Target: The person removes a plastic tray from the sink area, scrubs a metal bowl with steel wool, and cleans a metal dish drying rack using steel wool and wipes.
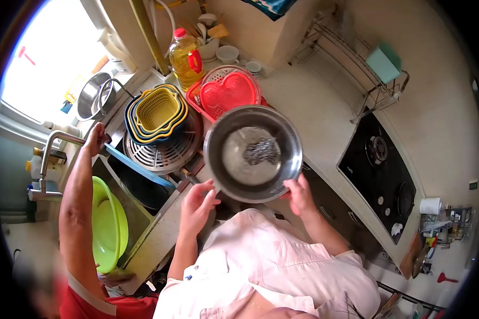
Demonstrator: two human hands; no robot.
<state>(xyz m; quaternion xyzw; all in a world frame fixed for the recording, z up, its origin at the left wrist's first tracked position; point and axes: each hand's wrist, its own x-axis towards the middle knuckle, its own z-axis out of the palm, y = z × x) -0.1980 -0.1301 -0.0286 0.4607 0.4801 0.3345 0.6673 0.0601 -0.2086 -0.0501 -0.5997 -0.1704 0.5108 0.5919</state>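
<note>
A stainless steel basin [218,146] is in front of me, tilted so that I look into it. Inside lies a grey steel wool scrubber [262,151]. The fingers of my right hand [299,196] grip the basin's lower right rim. My left hand [198,206] is at its lower left, fingers loosely bent and apart, fingertips right beside the rim. Just behind the basin are a red heart-shaped basket [229,95] and stacked yellow and blue strainer baskets [157,109] on a slotted steel steamer tray [165,157].
A co-worker in red stands at left, one hand [95,140] by the faucet [56,138], another by a green basin [123,234] at the sink. An oil bottle [185,58] stands behind the baskets. At right are a black gas stove [378,170] and a wire rack [351,58].
</note>
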